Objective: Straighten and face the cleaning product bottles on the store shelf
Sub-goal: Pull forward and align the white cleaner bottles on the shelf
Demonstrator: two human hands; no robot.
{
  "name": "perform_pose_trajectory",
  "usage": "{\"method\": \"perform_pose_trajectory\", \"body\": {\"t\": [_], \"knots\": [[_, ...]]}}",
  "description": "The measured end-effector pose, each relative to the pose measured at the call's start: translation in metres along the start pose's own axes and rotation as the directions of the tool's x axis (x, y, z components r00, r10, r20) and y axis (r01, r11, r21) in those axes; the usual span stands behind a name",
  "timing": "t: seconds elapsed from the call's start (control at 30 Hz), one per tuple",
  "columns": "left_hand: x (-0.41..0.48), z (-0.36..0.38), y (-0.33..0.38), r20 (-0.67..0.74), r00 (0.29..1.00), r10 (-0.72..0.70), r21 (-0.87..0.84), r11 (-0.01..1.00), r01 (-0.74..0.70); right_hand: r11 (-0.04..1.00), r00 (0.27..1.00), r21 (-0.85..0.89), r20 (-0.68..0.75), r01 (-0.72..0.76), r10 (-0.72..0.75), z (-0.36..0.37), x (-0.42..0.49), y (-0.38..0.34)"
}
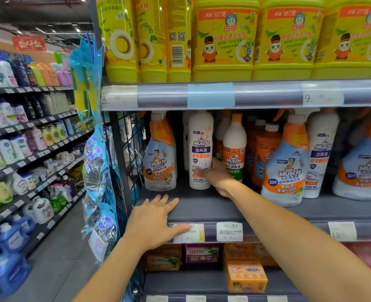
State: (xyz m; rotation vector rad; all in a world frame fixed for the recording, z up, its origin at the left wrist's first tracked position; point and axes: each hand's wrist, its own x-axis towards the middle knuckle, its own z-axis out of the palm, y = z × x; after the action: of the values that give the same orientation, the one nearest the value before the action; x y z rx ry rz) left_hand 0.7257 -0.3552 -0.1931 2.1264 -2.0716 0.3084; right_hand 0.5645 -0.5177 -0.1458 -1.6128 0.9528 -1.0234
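On the middle shelf [212, 205] stand Mr Muscle cleaning bottles. My right hand [216, 176] grips the lower part of a tall white toilet-cleaner bottle [200, 147], which stands upright with its label facing out. A spray bottle with an orange label [160, 158] stands to its left. A white bottle with an orange cap [234, 149] is just right of my hand. More orange bottles [265, 153] and a spray bottle [286, 164] follow to the right. My left hand [156, 221] lies flat, fingers spread, on the shelf's front edge, holding nothing.
Large yellow dish-soap jugs [223, 40] fill the shelf above. Price tags [229, 232] line the shelf rail. Boxed soaps [245, 275] sit on the shelf below. Blue hanging packs [97, 162] dangle at the shelf end. The aisle to the left has more stocked shelves [27, 138].
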Motion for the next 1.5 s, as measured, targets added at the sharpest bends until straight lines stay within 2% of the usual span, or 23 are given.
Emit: {"method": "perform_pose_trajectory", "body": {"t": [0.13,0.23,0.33,0.67,0.77,0.83,0.9,0.97,1.03,1.13,1.23,1.37,1.5], "knots": [[0.0,0.0,0.0,0.002,1.0,0.005,0.0,1.0,-0.005,0.955,1.0,-0.295,-0.008,-0.023,0.022,-0.004,-0.005,0.01],[0.0,0.0,0.0,0.003,1.0,0.0,0.002,1.0,0.0,0.909,0.996,-0.413,-0.082,-0.062,0.03,-0.001,-0.004,0.011],[-0.001,0.0,0.001,0.005,1.0,-0.004,0.0,1.0,0.004,0.886,0.994,-0.457,-0.104,-0.077,0.033,0.005,-0.001,0.007],[-0.001,-0.004,0.002,0.021,1.0,-0.02,-0.013,1.0,0.02,0.897,0.991,-0.431,-0.124,-0.1,0.051,0.009,-0.005,0.004],[-0.002,-0.003,0.0,0.019,1.0,-0.022,-0.015,1.0,0.022,0.843,0.994,-0.528,-0.082,-0.103,0.071,0.006,-0.02,-0.006],[-0.003,-0.003,-0.001,0.017,0.999,-0.028,-0.008,1.0,0.028,0.778,0.998,-0.627,0.013,-0.036,0.057,-0.002,-0.037,-0.012],[-0.003,-0.005,0.0,0.032,0.999,-0.032,0.008,0.999,0.031,0.731,0.993,-0.68,0.113,0.044,0.046,-0.017,-0.058,-0.017],[-0.001,-0.012,0.003,0.105,0.994,-0.018,0.003,1.0,0.017,0.707,0.984,-0.7,0.174,0.101,0.031,-0.04,-0.08,-0.023],[0.003,-0.023,0.011,0.19,0.982,-0.008,-0.036,0.999,0.015,0.661,0.977,-0.732,0.213,0.167,-0.011,-0.065,-0.101,-0.028],[0.01,-0.038,0.044,0.187,0.982,0.034,-0.06,0.998,-0.023,0.567,0.971,-0.795,0.234,0.217,-0.043,-0.106,-0.129,-0.034],[0.021,-0.05,0.094,0.128,0.984,0.127,-0.025,0.992,-0.125,0.514,0.971,-0.83,0.238,0.216,-0.024,-0.146,-0.152,-0.037],[0.038,-0.061,0.156,0.135,0.972,0.191,-0.074,0.98,-0.183,0.443,0.976,-0.875,0.216,0.197,-0.009,-0.196,-0.176,-0.037],[0.056,-0.068,0.203,0.115,0.975,0.192,-0.032,0.981,-0.19,0.404,0.995,-0.911,0.102,0.085,0.02,-0.25,-0.182,-0.035]]}}
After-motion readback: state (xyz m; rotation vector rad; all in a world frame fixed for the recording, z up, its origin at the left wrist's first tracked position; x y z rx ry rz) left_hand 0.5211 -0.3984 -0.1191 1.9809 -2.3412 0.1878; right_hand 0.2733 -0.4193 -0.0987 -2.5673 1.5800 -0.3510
